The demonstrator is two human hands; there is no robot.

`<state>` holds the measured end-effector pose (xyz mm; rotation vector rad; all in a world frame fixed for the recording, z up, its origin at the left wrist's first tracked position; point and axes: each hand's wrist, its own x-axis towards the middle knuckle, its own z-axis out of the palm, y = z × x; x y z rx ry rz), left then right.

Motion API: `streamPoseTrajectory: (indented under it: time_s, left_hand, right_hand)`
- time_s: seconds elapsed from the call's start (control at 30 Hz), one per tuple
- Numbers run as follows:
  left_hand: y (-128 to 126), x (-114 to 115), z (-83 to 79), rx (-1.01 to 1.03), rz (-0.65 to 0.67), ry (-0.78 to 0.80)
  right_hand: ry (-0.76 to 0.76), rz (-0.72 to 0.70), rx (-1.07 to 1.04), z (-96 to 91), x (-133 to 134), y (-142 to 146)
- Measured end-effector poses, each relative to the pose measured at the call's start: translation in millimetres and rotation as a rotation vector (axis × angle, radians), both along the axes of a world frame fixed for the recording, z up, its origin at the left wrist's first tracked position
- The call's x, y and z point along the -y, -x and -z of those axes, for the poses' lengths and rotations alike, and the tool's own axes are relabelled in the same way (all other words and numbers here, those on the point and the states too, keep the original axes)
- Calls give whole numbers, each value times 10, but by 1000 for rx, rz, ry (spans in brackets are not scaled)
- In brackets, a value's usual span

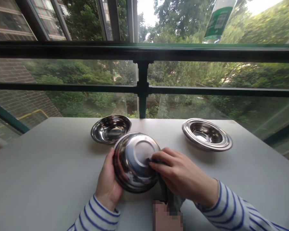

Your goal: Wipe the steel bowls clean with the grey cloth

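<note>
A shiny metal bowl (pixel 130 154) is tilted so that its round underside faces me. My left hand (pixel 109 183) grips its left rim, thumb along the edge. Bunched in my right hand (pixel 180 170) is a dark grey cloth (pixel 174 200), its fingertips pressing it against the right part of the bowl's base while the rest hangs below. Just behind the held bowl, another metal bowl (pixel 110 130) sits with its opening up. Farther right stand stacked wide-rimmed metal bowls (pixel 225 142), apart from both hands.
Everything rests on or above a white table (pixel 50 173). Beyond its far edge runs a dark green railing (pixel 86 87) with glass panels. A clear bottle with a green label (pixel 218 22) stands on the top rail. A pixelated patch covers part of the lower middle.
</note>
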<state>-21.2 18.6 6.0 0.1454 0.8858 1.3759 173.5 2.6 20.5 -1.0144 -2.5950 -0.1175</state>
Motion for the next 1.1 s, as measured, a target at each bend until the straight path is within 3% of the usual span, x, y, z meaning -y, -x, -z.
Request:
streamPoseTrajectory:
  time_s: [0.2, 0.33, 0.5, 0.63, 0.8, 1.0, 1.1]
  left_hand:
    - [6, -9, -13, -12, -23, 10]
    - [-1, -9, -11, -14, -19, 8]
    - [-6, -11, -13, -27, -31, 4]
    - [-3, -13, -14, -4, -6, -10]
    - [-1, -20, -24, -7, -30, 6]
    - [9, -34, -23, -17, -38, 0]
    - [11, -37, -20, -5, -56, 2]
  right_hand:
    - [-47, 52, 5, 6, -15, -17]
    - [12, -25, -23, 20, -4, -11]
    - [19, 48, -34, 22, -2, -18]
    - [44, -26, -41, 23, 3, -3]
    - [11, 66, -57, 49, 1, 8]
    - [16, -72, -68, 67, 53, 56]
    - [-19, -37, -82, 74, 36, 52]
